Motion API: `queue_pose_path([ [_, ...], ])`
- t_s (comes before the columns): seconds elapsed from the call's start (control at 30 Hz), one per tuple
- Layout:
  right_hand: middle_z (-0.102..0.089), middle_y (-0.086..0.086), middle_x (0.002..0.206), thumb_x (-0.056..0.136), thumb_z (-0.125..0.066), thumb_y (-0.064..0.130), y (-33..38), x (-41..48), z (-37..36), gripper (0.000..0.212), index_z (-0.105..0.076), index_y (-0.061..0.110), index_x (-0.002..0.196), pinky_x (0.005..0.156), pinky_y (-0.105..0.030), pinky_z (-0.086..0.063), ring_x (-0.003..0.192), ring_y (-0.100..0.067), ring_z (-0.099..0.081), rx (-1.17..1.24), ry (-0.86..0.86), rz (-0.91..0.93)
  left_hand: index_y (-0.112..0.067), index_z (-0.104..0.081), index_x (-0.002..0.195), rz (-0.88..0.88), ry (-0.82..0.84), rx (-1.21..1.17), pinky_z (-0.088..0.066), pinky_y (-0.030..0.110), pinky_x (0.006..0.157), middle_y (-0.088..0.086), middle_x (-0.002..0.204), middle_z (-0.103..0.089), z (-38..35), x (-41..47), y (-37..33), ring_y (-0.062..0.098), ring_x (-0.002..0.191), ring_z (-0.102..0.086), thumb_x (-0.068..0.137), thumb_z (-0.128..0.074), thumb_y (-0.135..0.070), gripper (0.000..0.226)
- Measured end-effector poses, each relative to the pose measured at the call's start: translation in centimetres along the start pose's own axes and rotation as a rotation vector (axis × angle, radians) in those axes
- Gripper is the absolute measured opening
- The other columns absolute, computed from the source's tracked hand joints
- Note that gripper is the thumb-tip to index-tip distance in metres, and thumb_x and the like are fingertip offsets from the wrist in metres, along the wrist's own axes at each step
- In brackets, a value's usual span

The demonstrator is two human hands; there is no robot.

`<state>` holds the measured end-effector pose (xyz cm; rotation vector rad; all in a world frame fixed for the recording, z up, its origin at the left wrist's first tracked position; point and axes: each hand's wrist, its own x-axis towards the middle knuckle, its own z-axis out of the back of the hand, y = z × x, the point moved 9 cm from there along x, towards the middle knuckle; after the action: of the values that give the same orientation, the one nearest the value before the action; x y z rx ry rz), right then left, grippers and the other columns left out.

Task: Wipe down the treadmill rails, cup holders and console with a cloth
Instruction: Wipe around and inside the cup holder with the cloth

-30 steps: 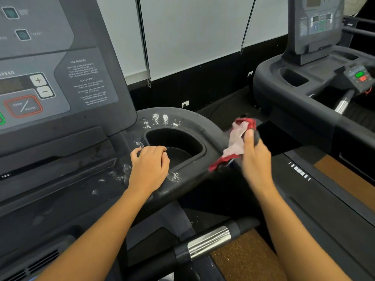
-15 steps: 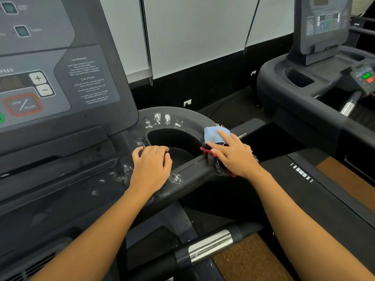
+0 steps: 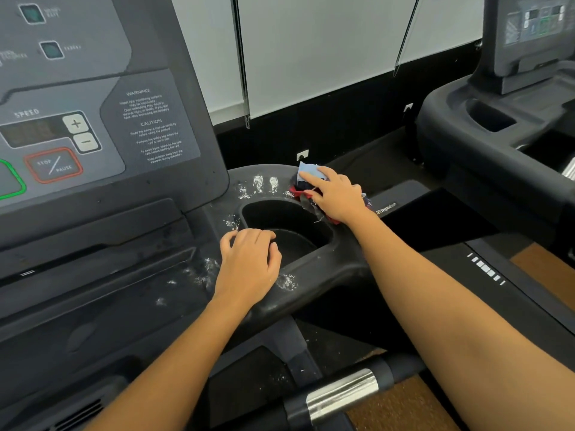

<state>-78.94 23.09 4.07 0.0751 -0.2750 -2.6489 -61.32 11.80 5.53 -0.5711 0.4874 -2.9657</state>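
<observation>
Cloth (image 3: 311, 168), a bunched rag of pale blue, red and dark scraps, lies pinned beneath my right hand (image 3: 339, 194) on the far right rim of the treadmill's cup holder (image 3: 340, 256). Its blue corner pokes out past my fingertips toward the wall, and the bundle runs back from there under my palm, with red and grey edges spilling over the holder's inner lip. My fingers (image 3: 315, 180) are straight and slightly spread, pressing the rag flat rather than gripping it. White smears (image 3: 264, 184) mark the rim just left of the cloth. My left hand (image 3: 249, 265) rests on the near left rim, fingers loosely bent and holding nothing, beside the console (image 3: 149, 126).
</observation>
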Motion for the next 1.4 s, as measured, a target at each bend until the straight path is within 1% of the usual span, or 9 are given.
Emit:
queue_pose_path([
  [0.1, -0.02, 0.001, 0.154, 0.098, -0.034, 0.046, 0.9, 0.9, 0.0, 0.046, -0.026, 0.042, 0.143, 0.103, -0.053, -0.028, 0.134, -0.029, -0.029, -0.014, -0.014, 0.025, -0.016, -0.067, 0.098, 0.002, 0.0, -0.002, -0.029, 0.038, 0.099, -0.007, 0.094, -0.067, 0.0, 0.1, 0.1, 0.012, 0.096, -0.059, 0.087, -0.029, -0.033, 0.043],
  [0.23, -0.02, 0.002, 0.154, 0.099, -0.033, 0.045, 0.6, 0.2, -0.1, 0.046, -0.026, 0.041, 0.144, 0.102, -0.051, -0.03, 0.134, -0.027, -0.029, -0.044, -0.065, 0.048, -0.017, -0.066, 0.097, 0.009, 0.007, 0.008, -0.029, 0.039, 0.1, -0.007, 0.094, -0.067, 0.0, 0.1, 0.2, 0.012, 0.095, -0.059, 0.087, -0.027, -0.034, 0.044],
  [0.4, -0.02, 0.001, 0.154, 0.1, -0.035, 0.036, -1.0, -2.8, 0.1, 0.045, -0.027, 0.04, 0.143, 0.099, -0.05, -0.034, 0.131, -0.027, -0.032, -0.075, -0.115, 0.01, -0.017, -0.066, 0.097, 0.011, 0.008, 0.009, -0.027, 0.039, 0.101, -0.006, 0.093, -0.067, -0.1, 0.1, 0.2, 0.013, 0.094, -0.059, 0.086, -0.028, -0.034, 0.044],
  [0.63, -0.024, -0.003, 0.153, 0.099, -0.035, 0.037, -2.9, -8.2, 0.3, 0.045, -0.028, 0.038, 0.144, 0.094, -0.049, -0.038, 0.128, -0.029, -0.036, -0.149, -0.189, -0.085, -0.017, -0.066, 0.096, 0.012, 0.001, 0.014, -0.029, 0.042, 0.103, -0.006, 0.092, -0.066, -0.1, 0.0, 0.2, 0.013, 0.092, -0.06, 0.087, -0.028, -0.034, 0.043],
  [0.8, -0.02, -0.003, 0.154, 0.099, -0.035, 0.041, -2.6, -6.0, 0.2, 0.046, -0.025, 0.039, 0.144, 0.096, -0.049, -0.037, 0.127, -0.031, -0.037, -0.115, -0.135, -0.113, -0.017, -0.066, 0.095, 0.015, -0.003, 0.01, -0.03, 0.043, 0.102, -0.006, 0.09, -0.066, -0.1, -0.1, 0.1, 0.013, 0.09, -0.06, 0.087, -0.029, -0.033, 0.041],
  [0.9, -0.017, -0.003, 0.155, 0.099, -0.032, 0.041, -1.7, -3.3, -0.1, 0.047, -0.022, 0.039, 0.145, 0.1, -0.052, -0.033, 0.131, -0.032, -0.031, -0.11, -0.076, -0.073, -0.017, -0.066, 0.095, 0.018, 0.005, 0.014, -0.03, 0.043, 0.103, -0.006, 0.09, -0.065, -0.1, -0.1, 0.1, 0.013, 0.091, -0.06, 0.087, -0.03, -0.033, 0.041],
  [1.13, -0.01, -0.001, 0.157, 0.099, -0.029, 0.043, 2.8, 2.3, -0.8, 0.049, -0.015, 0.042, 0.146, 0.107, -0.056, -0.025, 0.138, -0.032, -0.021, -0.151, 0.079, 0.194, -0.016, -0.066, 0.096, 0.048, 0.036, 0.007, -0.029, 0.042, 0.103, -0.005, 0.093, -0.065, -0.3, 0.0, 0.2, 0.014, 0.094, -0.059, 0.087, -0.041, -0.026, 0.029],
  [1.3, -0.013, 0.0, 0.156, 0.099, -0.03, 0.043, 5.7, 4.4, -1.4, 0.049, -0.016, 0.04, 0.146, 0.109, -0.056, -0.02, 0.138, -0.03, -0.021, -0.167, 0.09, 0.25, -0.015, -0.065, 0.1, 0.058, 0.039, -0.013, -0.026, 0.041, 0.105, -0.004, 0.097, -0.065, 0.0, 0.1, 0.1, 0.014, 0.097, -0.058, 0.088, -0.044, -0.024, 0.026],
  [1.4, -0.02, 0.001, 0.155, 0.099, -0.034, 0.04, 6.2, 4.4, -1.2, 0.046, -0.024, 0.04, 0.144, 0.109, -0.054, -0.02, 0.137, -0.028, -0.025, -0.108, 0.026, 0.243, -0.015, -0.065, 0.101, 0.06, 0.034, -0.011, -0.025, 0.04, 0.105, -0.004, 0.098, -0.065, 0.0, 0.2, 0.1, 0.013, 0.098, -0.058, 0.088, -0.046, -0.024, 0.025],
])
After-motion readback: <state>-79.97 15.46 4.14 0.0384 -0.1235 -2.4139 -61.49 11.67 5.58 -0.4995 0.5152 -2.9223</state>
